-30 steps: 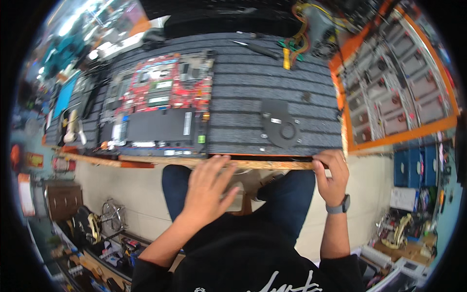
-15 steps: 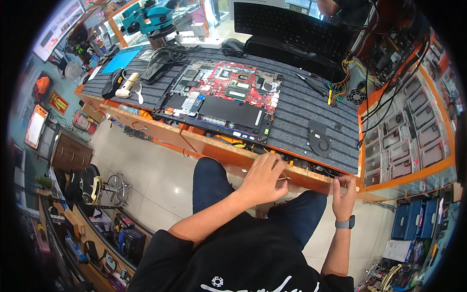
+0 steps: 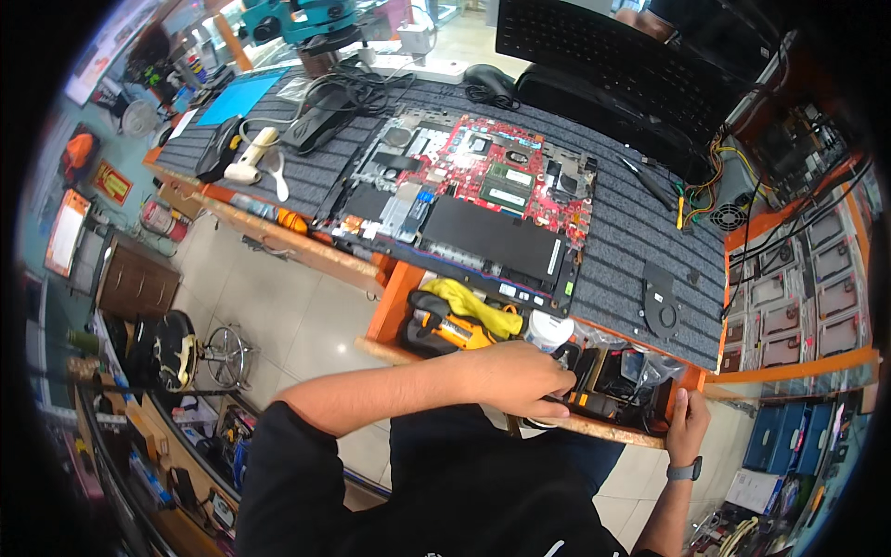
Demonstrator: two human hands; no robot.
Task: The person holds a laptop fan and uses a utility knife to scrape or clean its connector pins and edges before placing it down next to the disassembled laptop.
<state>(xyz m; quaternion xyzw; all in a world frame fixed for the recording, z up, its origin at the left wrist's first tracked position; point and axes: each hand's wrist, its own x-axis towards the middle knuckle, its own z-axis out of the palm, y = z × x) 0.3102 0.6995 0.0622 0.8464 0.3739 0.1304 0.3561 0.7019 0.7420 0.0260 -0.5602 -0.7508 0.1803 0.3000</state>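
The drawer (image 3: 380, 316) under the bench is pulled out, full of tools and small items. My left hand (image 3: 520, 379) is over its front, fingers curled and closed at the drawer's contents. A dark piece shows at the fingertips, beside a black tool with an orange band (image 3: 594, 403); I cannot make out what they hold. My right hand (image 3: 686, 427) grips the drawer's right front corner. Left of my left hand lie a yellow-and-black power tool (image 3: 455, 330), a yellow cloth (image 3: 473, 306) and a white round tub (image 3: 549, 330). Clear plastic bags (image 3: 657, 369) fill the right end.
An opened laptop (image 3: 492, 241) with a red board overhangs the bench's front edge. A cooling fan (image 3: 661, 311) lies right of it. A heat gun-like cream tool (image 3: 251, 156), a brush (image 3: 278, 176), cables and a teal microscope (image 3: 302, 23) stand left. A keyboard (image 3: 603, 70) leans behind.
The drawer has come out toward me from nearly closed. My left hand has moved from its front edge to the contents; my right hand has come along with the corner. The view has shifted.
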